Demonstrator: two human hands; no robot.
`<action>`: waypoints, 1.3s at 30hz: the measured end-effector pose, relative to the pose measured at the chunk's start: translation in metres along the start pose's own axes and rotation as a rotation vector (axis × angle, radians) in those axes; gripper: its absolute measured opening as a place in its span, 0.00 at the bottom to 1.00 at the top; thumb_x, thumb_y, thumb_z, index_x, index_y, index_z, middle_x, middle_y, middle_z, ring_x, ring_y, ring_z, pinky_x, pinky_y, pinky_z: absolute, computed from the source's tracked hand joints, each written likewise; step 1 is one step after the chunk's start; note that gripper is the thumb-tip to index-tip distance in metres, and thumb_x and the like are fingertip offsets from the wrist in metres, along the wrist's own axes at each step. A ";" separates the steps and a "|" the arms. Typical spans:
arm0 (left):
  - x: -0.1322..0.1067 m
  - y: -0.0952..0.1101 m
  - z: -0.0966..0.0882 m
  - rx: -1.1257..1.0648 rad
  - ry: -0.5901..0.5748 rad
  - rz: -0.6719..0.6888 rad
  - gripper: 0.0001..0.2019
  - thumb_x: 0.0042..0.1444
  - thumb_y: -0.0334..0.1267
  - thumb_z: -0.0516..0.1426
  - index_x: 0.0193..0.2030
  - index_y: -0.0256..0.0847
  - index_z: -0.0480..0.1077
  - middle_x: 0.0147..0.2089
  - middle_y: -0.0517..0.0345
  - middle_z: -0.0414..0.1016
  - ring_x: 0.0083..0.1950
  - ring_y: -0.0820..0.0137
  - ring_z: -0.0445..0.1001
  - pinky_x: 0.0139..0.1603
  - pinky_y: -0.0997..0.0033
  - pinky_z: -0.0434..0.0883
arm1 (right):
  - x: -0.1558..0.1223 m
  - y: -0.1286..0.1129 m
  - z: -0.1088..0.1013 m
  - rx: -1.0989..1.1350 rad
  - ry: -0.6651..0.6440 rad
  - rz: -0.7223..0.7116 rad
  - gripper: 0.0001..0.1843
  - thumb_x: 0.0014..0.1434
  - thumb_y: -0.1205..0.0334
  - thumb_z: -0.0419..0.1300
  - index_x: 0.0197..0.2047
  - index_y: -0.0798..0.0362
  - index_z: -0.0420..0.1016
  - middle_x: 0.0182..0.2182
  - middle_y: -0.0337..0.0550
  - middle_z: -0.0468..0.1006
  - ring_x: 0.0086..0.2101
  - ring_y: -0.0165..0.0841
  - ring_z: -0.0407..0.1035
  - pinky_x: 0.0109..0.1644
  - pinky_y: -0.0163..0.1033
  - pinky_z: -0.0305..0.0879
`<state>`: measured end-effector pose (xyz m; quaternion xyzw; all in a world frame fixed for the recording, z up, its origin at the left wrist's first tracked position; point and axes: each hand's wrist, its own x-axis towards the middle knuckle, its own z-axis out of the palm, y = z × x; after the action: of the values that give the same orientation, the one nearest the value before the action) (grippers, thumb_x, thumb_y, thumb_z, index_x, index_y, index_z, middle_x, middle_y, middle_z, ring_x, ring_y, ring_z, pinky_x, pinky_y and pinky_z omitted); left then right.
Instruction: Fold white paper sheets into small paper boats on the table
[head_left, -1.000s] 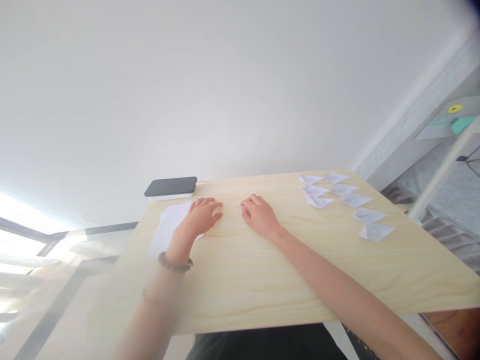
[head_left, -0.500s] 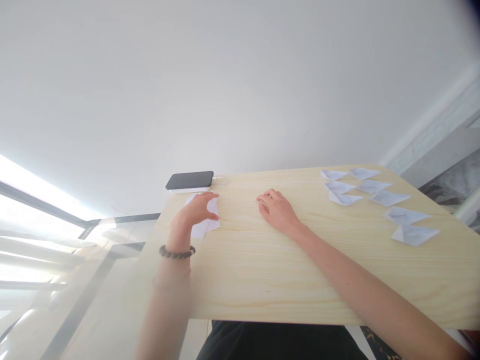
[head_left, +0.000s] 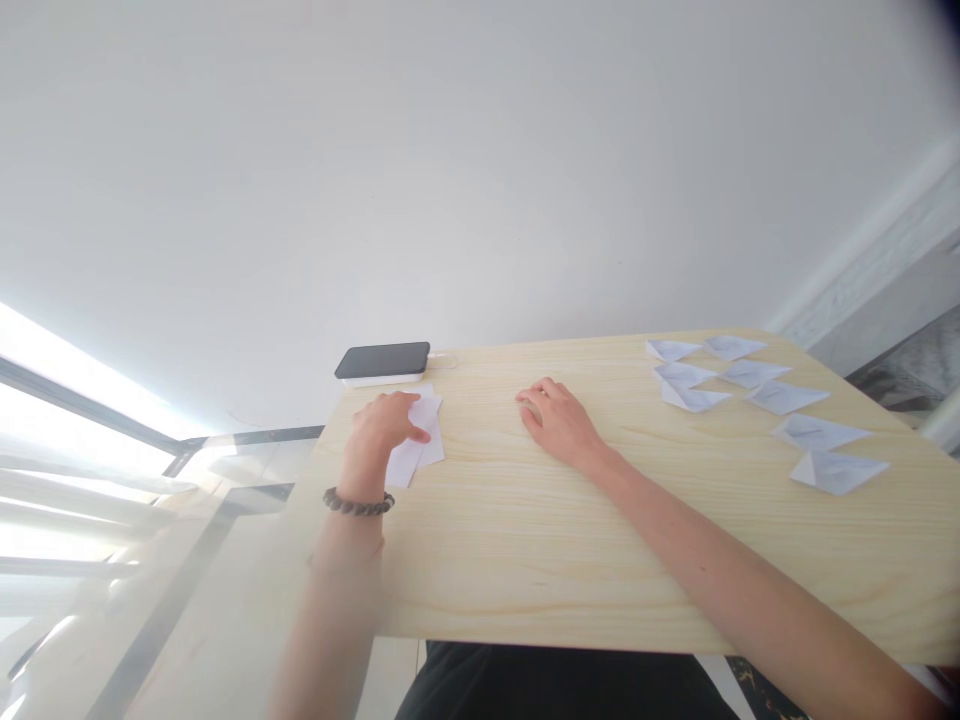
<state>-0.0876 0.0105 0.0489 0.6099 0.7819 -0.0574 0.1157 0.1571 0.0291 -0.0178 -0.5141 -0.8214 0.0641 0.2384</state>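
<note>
My left hand (head_left: 382, 423) lies over a few overlapping white paper sheets (head_left: 407, 462) on the left side of the table. Its thumb and fingers are apart above the paper, and the hand covers part of the sheets. A dark beaded bracelet (head_left: 358, 503) circles that wrist. Near the table's middle, my right hand (head_left: 559, 422) rests with loosely curved fingers, a gap between thumb and forefinger, and nothing visible in it. Several folded white paper pieces (head_left: 785, 397) with pointed ends lie to its right.
A black-screened phone (head_left: 383, 359) rests on a white block (head_left: 384, 380) behind my left hand, with a pale cable (head_left: 444, 358) at its right end. The light wooden table (head_left: 525, 560) meets a white wall (head_left: 480, 180). Bright slats (head_left: 60, 520) are at left.
My left hand has lowered onto the paper sheets and its fingers have drawn in slightly. The sheets have shifted a little toward me. My right hand stays put.
</note>
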 end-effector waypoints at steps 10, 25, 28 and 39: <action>-0.012 -0.013 0.002 -0.177 0.102 0.027 0.18 0.47 0.48 0.55 0.46 0.53 0.70 0.38 0.58 0.75 0.39 0.64 0.71 0.33 0.71 0.63 | 0.000 0.000 -0.001 0.007 -0.005 0.004 0.14 0.57 0.63 0.48 0.44 0.51 0.70 0.41 0.45 0.68 0.41 0.35 0.63 0.46 0.39 0.59; 0.001 -0.020 0.023 -0.183 0.194 0.041 0.21 0.51 0.51 0.51 0.52 0.51 0.67 0.47 0.55 0.73 0.48 0.62 0.68 0.41 0.68 0.64 | 0.000 0.001 0.000 0.010 -0.005 0.002 0.14 0.57 0.63 0.49 0.44 0.50 0.70 0.41 0.45 0.68 0.41 0.34 0.63 0.46 0.38 0.59; 0.002 -0.021 0.027 -0.162 0.189 0.089 0.18 0.54 0.49 0.49 0.49 0.51 0.68 0.50 0.56 0.71 0.52 0.62 0.65 0.46 0.67 0.63 | 0.000 0.001 0.000 0.008 -0.005 -0.005 0.14 0.57 0.63 0.49 0.44 0.50 0.70 0.41 0.45 0.68 0.40 0.34 0.63 0.46 0.38 0.59; 0.002 -0.016 0.034 -0.082 0.213 0.203 0.27 0.51 0.57 0.47 0.53 0.43 0.62 0.59 0.54 0.60 0.59 0.60 0.57 0.56 0.64 0.56 | -0.001 0.001 -0.002 0.004 -0.010 -0.013 0.14 0.58 0.63 0.48 0.45 0.51 0.70 0.41 0.46 0.68 0.40 0.35 0.63 0.46 0.39 0.58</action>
<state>-0.0995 0.0003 0.0148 0.6830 0.7259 0.0516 0.0619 0.1591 0.0289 -0.0170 -0.5078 -0.8259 0.0669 0.2357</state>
